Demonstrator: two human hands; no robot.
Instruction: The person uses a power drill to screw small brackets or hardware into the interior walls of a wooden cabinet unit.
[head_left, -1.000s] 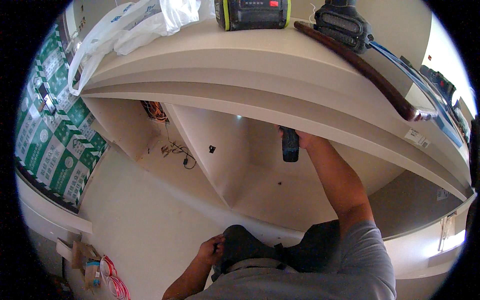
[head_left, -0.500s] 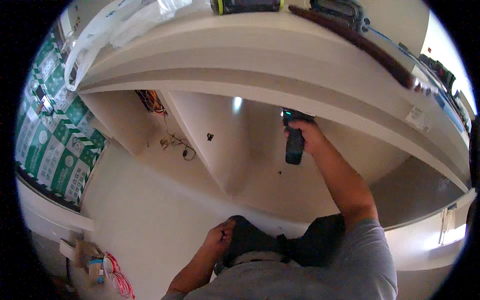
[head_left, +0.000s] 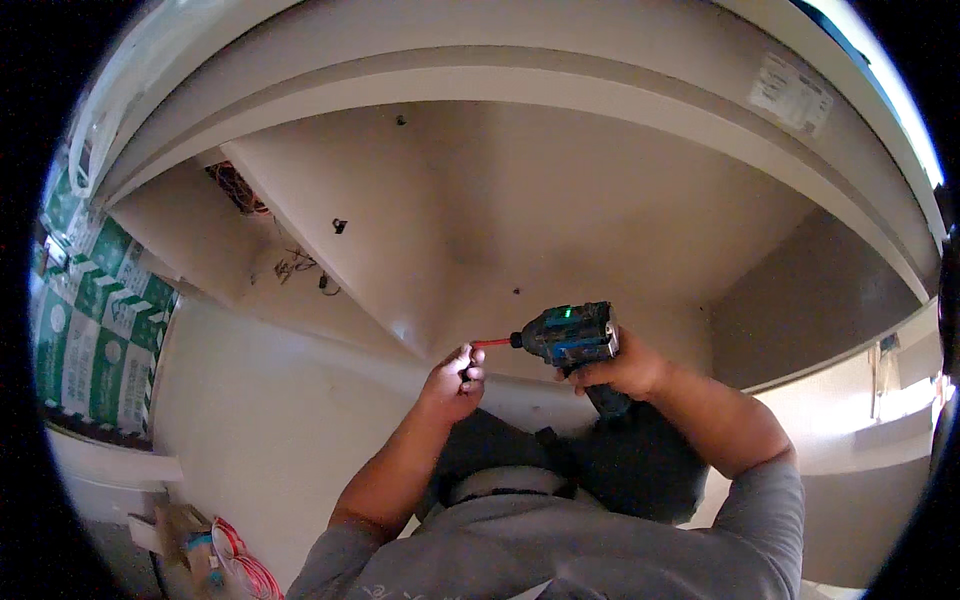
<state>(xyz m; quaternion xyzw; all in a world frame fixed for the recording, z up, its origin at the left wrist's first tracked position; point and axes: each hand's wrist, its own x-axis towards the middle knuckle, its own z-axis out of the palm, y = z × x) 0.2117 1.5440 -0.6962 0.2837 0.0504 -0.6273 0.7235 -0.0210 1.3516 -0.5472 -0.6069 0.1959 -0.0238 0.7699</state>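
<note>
A dark cordless drill (head_left: 572, 334) with a small green light is in my right hand (head_left: 628, 368), whose fingers wrap round its grip. From its chuck a long red driver bit (head_left: 492, 343) points left. The fingers of my left hand (head_left: 456, 383) are pinched together at the tip of that bit. Whatever they hold there is too small to make out. Both hands are in front of my lap, before the open white cabinet (head_left: 560, 200).
An upright panel (head_left: 340, 215) divides the cabinet. Loose wires (head_left: 300, 265) lie in its left bay. Green patterned sheeting (head_left: 95, 330) covers a surface at the left. Coiled red cable (head_left: 240, 555) lies beside a cardboard box (head_left: 185, 530) at the lower left.
My right hand has brought the drill back out of the cabinet toward my lap, its bit now pointing left. My left hand has risen from my knee to the bit's tip. The view has shifted.
</note>
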